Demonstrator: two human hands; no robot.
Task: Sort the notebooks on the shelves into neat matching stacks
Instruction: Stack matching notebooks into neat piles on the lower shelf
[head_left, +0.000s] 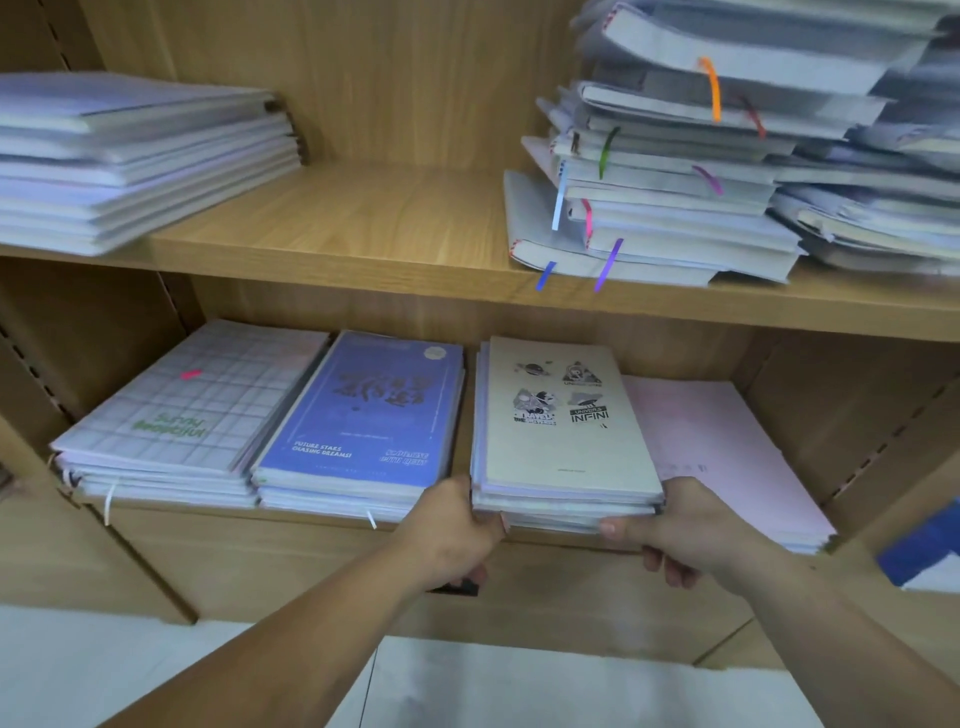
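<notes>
On the lower shelf a stack of notebooks topped by a beige cover with space stickers lies near the front edge. My left hand grips its front left corner and my right hand grips its front right corner. Left of it sit a stack with a blue cover and a stack with a white grid cover. To the right, partly under the beige stack's edge, lies a pink stack.
The upper shelf board carries a tidy white stack at the left and a messy heap of notebooks with coloured ribbon bookmarks at the right. A blue object shows at the right edge. White floor lies below.
</notes>
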